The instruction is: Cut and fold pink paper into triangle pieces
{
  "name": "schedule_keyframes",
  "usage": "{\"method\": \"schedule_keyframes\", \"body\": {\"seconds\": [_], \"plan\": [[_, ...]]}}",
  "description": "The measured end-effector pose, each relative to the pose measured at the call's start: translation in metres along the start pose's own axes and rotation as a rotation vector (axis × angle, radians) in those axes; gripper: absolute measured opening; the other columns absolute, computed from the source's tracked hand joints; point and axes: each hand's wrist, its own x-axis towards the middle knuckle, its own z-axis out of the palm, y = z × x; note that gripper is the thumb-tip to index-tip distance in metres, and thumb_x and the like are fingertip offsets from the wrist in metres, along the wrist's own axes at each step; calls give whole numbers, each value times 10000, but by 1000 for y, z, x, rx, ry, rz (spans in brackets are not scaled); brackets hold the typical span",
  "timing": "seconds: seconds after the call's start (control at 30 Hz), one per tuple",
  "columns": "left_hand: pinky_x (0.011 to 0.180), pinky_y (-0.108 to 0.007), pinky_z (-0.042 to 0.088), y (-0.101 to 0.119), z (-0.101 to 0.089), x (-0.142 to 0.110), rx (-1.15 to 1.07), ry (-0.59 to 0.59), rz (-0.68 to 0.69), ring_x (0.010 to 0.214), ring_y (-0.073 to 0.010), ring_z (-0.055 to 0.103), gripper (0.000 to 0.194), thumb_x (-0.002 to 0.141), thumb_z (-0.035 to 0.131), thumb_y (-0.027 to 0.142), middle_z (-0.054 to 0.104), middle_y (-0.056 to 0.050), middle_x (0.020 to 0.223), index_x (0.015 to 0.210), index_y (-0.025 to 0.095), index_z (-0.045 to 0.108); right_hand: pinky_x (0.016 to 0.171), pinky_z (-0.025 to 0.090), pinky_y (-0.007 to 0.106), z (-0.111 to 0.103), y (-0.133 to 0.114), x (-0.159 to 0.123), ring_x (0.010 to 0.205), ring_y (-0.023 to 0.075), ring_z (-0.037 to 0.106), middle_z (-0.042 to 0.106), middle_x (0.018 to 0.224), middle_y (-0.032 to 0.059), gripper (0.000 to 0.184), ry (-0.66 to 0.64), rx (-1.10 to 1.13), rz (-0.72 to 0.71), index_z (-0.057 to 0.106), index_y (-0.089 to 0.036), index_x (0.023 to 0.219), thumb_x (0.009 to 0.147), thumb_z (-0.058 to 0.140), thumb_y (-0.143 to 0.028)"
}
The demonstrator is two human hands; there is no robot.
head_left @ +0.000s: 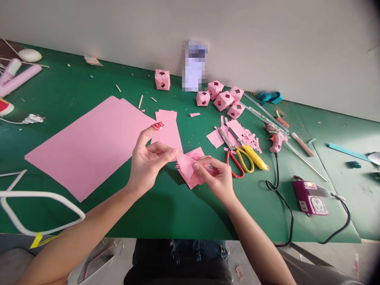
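Observation:
Between my two hands is a small folded piece of pink paper point(186, 165). My left hand point(150, 162) pinches its left corner between thumb and fingertip, the index finger raised with a red patterned nail. At the right side, my right hand point(216, 176) grips the same piece with thumb and fingers. Beneath it lies a stack of cut pink pieces point(194, 183), partly hidden by the held paper and my right hand. Just behind my left hand are pink paper strips point(169, 132). Large pink sheets point(89, 146) lie flat to the left.
Pink paper polyhedra point(224, 100) stand near the wall beside a blurred upright phone-like object point(194, 69). Red-handled scissors point(234, 164) and a yellow-handled cutter point(255, 157) lie among paper scraps point(251, 138). At right are a glue gun point(277, 140) and a purple power socket point(310, 198) with cords.

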Motion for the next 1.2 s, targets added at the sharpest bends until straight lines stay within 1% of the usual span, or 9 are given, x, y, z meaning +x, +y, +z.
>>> {"method": "schedule_keyframes", "body": {"seconds": [0.1, 0.2, 0.3, 0.53, 0.7, 0.9, 0.97, 1.1, 1.2], "plan": [[942, -390, 630, -2, 1, 1, -4, 27, -21, 872, -215, 788, 849, 784, 897, 259, 742, 41, 767, 1517, 318, 474, 775, 568, 373, 0, 0, 0, 817, 220, 728, 810, 853, 35, 134, 2, -23, 2, 814, -251, 847, 897, 777, -370], [962, -370, 636, -3, 1, 2, -58, -2, -59, 1024, -236, 792, 929, 774, 913, 264, 792, -4, 917, 1562, 323, 425, 774, 570, 364, 0, 2, -1, 816, 213, 730, 808, 871, 35, 114, 20, -17, 10, 810, -249, 856, 890, 782, -354], [941, -363, 654, -3, 1, 2, -87, -45, -110, 1124, -269, 775, 834, 776, 914, 281, 806, -48, 1023, 1502, 296, 504, 775, 578, 360, 0, 2, -1, 820, 213, 733, 806, 884, 39, 105, 42, -13, 21, 804, -247, 856, 885, 784, -347], [877, -388, 678, 0, 1, 2, -64, -18, -157, 1035, -303, 804, 670, 755, 926, 309, 814, -47, 891, 1336, 236, 599, 782, 581, 373, 0, 2, 0, 818, 218, 726, 798, 855, 39, 123, 29, -29, -4, 788, -248, 829, 888, 776, -355], [890, -399, 673, -2, 0, 2, -65, 8, -158, 966, -276, 814, 679, 757, 923, 277, 815, -21, 860, 1357, 267, 603, 795, 571, 387, -1, 2, 0, 824, 217, 718, 796, 843, 36, 107, 16, -85, -53, 780, -258, 833, 907, 759, -332], [934, -386, 660, -8, 2, 3, -46, -35, -172, 1141, -300, 770, 770, 782, 907, 320, 800, -50, 970, 1455, 268, 536, 831, 568, 415, -1, 2, 2, 848, 238, 723, 798, 843, 44, 118, 38, -155, -59, 780, -265, 822, 903, 750, -346], [934, -382, 657, -9, 3, 3, -26, -55, -179, 1078, -291, 790, 791, 760, 923, 320, 794, -47, 957, 1448, 259, 537, 834, 568, 412, -2, 2, 2, 859, 241, 726, 803, 863, 47, 116, 31, -129, -37, 785, -264, 831, 900, 753, -351], [848, -356, 668, -10, 2, 3, 1, -58, -182, 785, -230, 802, 817, 728, 945, 320, 774, -6, 803, 1440, 250, 551, 825, 567, 393, -2, 1, 2, 846, 234, 729, 804, 868, 44, 117, 33, -86, 4, 789, -256, 828, 889, 766, -353], [823, -331, 664, -10, 1, 1, 2, -56, -158, 719, -198, 781, 792, 730, 943, 324, 774, 0, 788, 1416, 252, 553, 770, 562, 356, -1, -1, 2, 816, 219, 726, 805, 870, 45, 135, 32, -56, 67, 796, -238, 828, 872, 779, -364]]}}
